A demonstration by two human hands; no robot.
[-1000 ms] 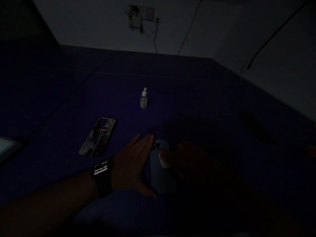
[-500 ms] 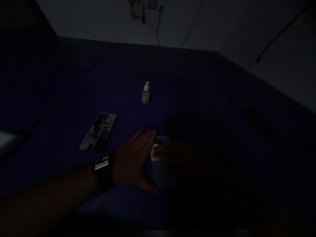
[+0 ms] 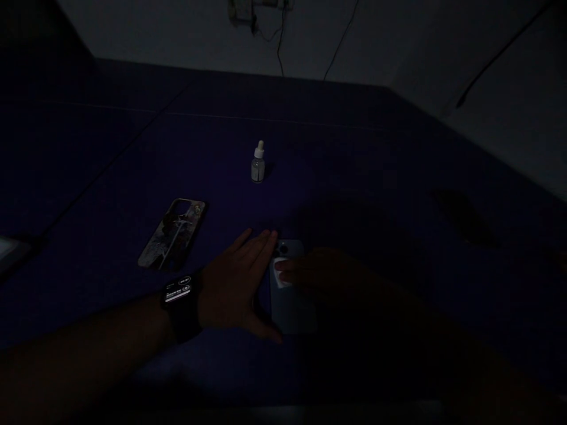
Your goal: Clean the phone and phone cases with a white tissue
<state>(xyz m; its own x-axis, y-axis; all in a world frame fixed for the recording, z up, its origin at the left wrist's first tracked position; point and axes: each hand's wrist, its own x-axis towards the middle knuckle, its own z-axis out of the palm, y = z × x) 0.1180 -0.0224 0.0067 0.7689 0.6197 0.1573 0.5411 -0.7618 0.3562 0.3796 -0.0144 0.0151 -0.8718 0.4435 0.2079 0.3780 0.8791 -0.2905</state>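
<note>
In dim light a phone [image 3: 292,313] lies back side up on a dark blue-purple surface, its camera lenses at the far end. My left hand [image 3: 234,289], with a smartwatch [image 3: 178,289] on its wrist, rests flat against the phone's left side, thumb and fingers spread. Fingertips of my right hand [image 3: 319,273] press a small white pad [image 3: 282,282], perhaps cotton or tissue, onto the phone's back just below the lenses. Deep shadow hides most of the right hand and forearm.
A patterned phone case [image 3: 172,235] lies to the left. Beyond the hands stands a dropper bottle [image 3: 257,164]. A dark flat object [image 3: 463,217] is at the right, and a pale-topped object [image 3: 11,251] at the left edge. Cables [image 3: 280,50] hang along the back wall.
The white pad under my right fingertips has shifted slightly right on the phone's back. My left hand stays by the phone's side. The whole view has moved a little.
</note>
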